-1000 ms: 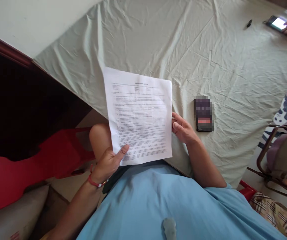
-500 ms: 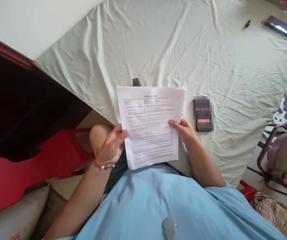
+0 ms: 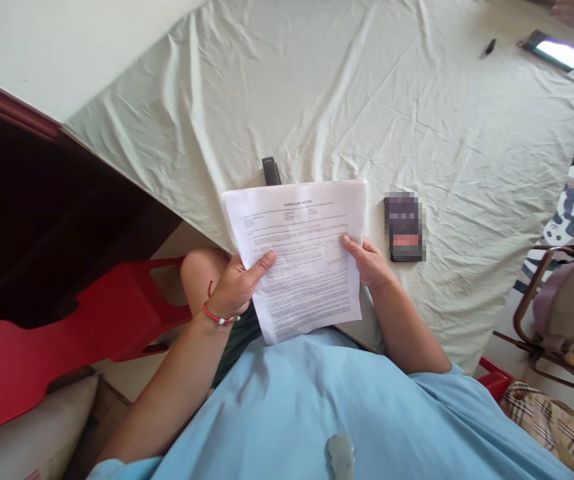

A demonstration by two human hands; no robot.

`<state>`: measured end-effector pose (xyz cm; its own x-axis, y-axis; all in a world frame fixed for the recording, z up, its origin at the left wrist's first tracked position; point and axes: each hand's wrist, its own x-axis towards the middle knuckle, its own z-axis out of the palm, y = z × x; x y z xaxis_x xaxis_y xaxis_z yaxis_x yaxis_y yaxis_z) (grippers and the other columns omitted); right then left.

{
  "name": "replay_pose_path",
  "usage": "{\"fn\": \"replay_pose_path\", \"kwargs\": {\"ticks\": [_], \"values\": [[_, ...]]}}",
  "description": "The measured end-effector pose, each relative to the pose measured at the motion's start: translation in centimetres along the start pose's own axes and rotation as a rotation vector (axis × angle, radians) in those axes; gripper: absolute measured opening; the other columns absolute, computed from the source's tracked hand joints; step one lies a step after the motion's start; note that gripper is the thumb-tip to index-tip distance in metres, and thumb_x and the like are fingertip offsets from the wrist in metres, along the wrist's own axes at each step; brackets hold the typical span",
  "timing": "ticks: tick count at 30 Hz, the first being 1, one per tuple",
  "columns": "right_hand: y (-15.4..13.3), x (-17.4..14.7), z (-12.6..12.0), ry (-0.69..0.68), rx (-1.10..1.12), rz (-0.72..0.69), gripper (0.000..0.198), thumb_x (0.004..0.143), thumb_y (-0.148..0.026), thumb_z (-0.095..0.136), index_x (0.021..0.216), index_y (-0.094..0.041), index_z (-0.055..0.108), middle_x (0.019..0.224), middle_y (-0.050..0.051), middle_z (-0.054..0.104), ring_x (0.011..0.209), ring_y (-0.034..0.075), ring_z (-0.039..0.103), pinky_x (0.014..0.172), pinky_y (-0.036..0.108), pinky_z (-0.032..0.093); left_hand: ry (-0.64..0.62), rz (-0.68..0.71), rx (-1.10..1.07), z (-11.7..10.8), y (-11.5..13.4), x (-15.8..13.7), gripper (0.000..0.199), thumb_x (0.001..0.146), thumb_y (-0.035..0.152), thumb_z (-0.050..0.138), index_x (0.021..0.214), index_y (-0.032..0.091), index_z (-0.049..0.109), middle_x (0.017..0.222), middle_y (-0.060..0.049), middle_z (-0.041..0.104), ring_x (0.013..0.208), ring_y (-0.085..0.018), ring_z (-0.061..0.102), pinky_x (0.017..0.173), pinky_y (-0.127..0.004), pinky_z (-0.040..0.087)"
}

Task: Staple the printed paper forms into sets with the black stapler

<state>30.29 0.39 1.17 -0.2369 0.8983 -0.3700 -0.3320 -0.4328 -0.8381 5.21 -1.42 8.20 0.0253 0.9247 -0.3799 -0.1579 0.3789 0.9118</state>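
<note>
A stack of printed paper sheets (image 3: pixel 301 267), its top page headed "Overleaf Notes", is held up in front of my blue shirt at the near edge of the table. My left hand (image 3: pixel 241 280) grips the left side, with the thumb lying across the top page and the fingers hidden behind. On the right side, my right hand (image 3: pixel 367 260) pinches the sheets, thumb on top. Just past the top edge of the papers, a black stapler-like object (image 3: pixel 271 171) sticks out, its lower part hidden by them.
A pale wrinkled cloth (image 3: pixel 417 120) covers the table. To the right of the papers lies a phone (image 3: pixel 405 230) with a blurred screen. Farther off at the right are a shiny dark case (image 3: pixel 551 50) and a small black item (image 3: pixel 490 47). Red plastic chairs (image 3: pixel 127 307) stand at left.
My left thumb has slid farther in over the top page, and the left hand has moved right. The papers have tilted slightly and dropped a little, showing more of the black object.
</note>
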Motion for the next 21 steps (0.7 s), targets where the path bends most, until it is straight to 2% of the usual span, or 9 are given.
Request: {"fn": "replay_pose_path", "kwargs": {"ticks": [4, 7, 9, 11, 14, 15, 17, 19, 21], "values": [[0.3, -0.1, -0.1, -0.022, -0.029, 0.001, 0.049, 0.082, -0.063, 0.075, 0.104, -0.02, 0.078, 0.087, 0.005, 0.077, 0.078, 0.023, 0.074, 0.075, 0.038, 0.063, -0.021, 0.012, -0.019, 0.1, -0.2, 0.2, 0.066, 0.069, 0.051, 0.09, 0.123, 0.018, 0.072, 0.122, -0.012, 0.074, 0.125, -0.034, 0.064, 0.114, -0.049, 0.05], [-0.1, 0.0, -0.2, -0.023, -0.169, -0.078, 0.055, 0.086, -0.065, 0.068, 0.12, -0.022, 0.073, 0.097, 0.006, 0.077, 0.086, 0.024, 0.074, 0.078, 0.04, 0.063, -0.027, -0.014, -0.043, 0.0, -0.7, 0.2, 0.068, 0.067, 0.049, 0.091, 0.124, 0.017, 0.072, 0.122, -0.013, 0.074, 0.125, -0.035, 0.064, 0.112, -0.048, 0.051], [-1.0, 0.0, -0.3, 0.066, -0.359, -0.245, 0.058, 0.091, -0.061, 0.064, 0.136, -0.025, 0.063, 0.112, 0.008, 0.075, 0.096, 0.026, 0.072, 0.082, 0.042, 0.062, -0.034, -0.042, -0.064, -0.1, -1.1, 0.3, 0.067, 0.067, 0.048, 0.091, 0.123, 0.016, 0.073, 0.121, -0.013, 0.075, 0.123, -0.034, 0.066, 0.111, -0.046, 0.052], [-2.5, -0.2, -0.1, 0.235, -0.626, -0.493, 0.062, 0.093, -0.054, 0.064, 0.148, -0.027, 0.051, 0.133, 0.011, 0.068, 0.114, 0.028, 0.067, 0.093, 0.047, 0.059, -0.065, -0.076, -0.076, -0.1, -1.4, 0.3, 0.064, 0.068, 0.047, 0.091, 0.122, 0.017, 0.073, 0.12, -0.012, 0.075, 0.119, -0.033, 0.068, 0.109, -0.045, 0.053], [-5.5, -1.1, 1.2, 0.449, -1.056, -0.805, 0.053, 0.098, -0.04, 0.057, 0.148, -0.027, 0.05, 0.151, 0.013, 0.054, 0.138, 0.032, 0.051, 0.112, 0.058, 0.045, -0.168, -0.116, -0.099, 0.0, -1.9, 0.3, 0.06, 0.072, 0.046, 0.089, 0.121, 0.015, 0.074, 0.121, -0.014, 0.074, 0.116, -0.033, 0.069, 0.106, -0.046, 0.055], [-6.6, -1.5, 1.9, 0.449, -1.157, -0.859, 0.045, 0.1, -0.035, 0.053, 0.144, -0.028, 0.055, 0.151, 0.013, 0.054, 0.139, 0.032, 0.05, 0.115, 0.06, 0.042, -0.205, -0.124, -0.111, 0.1, -2.0, 0.3, 0.058, 0.074, 0.046, 0.088, 0.121, 0.015, 0.074, 0.123, -0.014, 0.074, 0.116, -0.033, 0.069, 0.105, -0.046, 0.055], [-8.7, -2.2, 3.8, 0.338, -1.287, -0.921, 0.036, 0.102, -0.028, 0.046, 0.133, -0.029, 0.064, 0.141, 0.01, 0.063, 0.135, 0.03, 0.053, 0.114, 0.057, 0.043, -0.255, -0.134, -0.131, 0.2, -2.2, 0.4, 0.054, 0.077, 0.045, 0.086, 0.119, 0.014, 0.075, 0.125, -0.014, 0.073, 0.116, -0.033, 0.069, 0.105, -0.045, 0.056], [-10.3, -2.4, 5.8, 0.223, -1.375, -0.926, 0.037, 0.103, -0.025, 0.042, 0.132, -0.029, 0.065, 0.138, 0.009, 0.065, 0.135, 0.029, 0.052, 0.113, 0.056, 0.044, -0.283, -0.138, -0.137, 0.4, -2.3, 0.5, 0.05, 0.079, 0.044, 0.085, 0.118, 0.015, 0.076, 0.126, -0.014, 0.073, 0.116, -0.032, 0.069, 0.104, -0.043, 0.056], [-11.2, -2.2, 7.5, 0.17, -1.437, -0.898, 0.04, 0.104, -0.025, 0.041, 0.138, -0.028, 0.061, 0.143, 0.009, 0.062, 0.137, 0.029, 0.05, 0.113, 0.056, 0.044, -0.303, -0.135, -0.133, 0.5, -2.3, 0.6, 0.048, 0.079, 0.043, 0.084, 0.117, 0.015, 0.076, 0.125, -0.013, 0.073, 0.116, -0.031, 0.069, 0.102, -0.042, 0.057]]}}
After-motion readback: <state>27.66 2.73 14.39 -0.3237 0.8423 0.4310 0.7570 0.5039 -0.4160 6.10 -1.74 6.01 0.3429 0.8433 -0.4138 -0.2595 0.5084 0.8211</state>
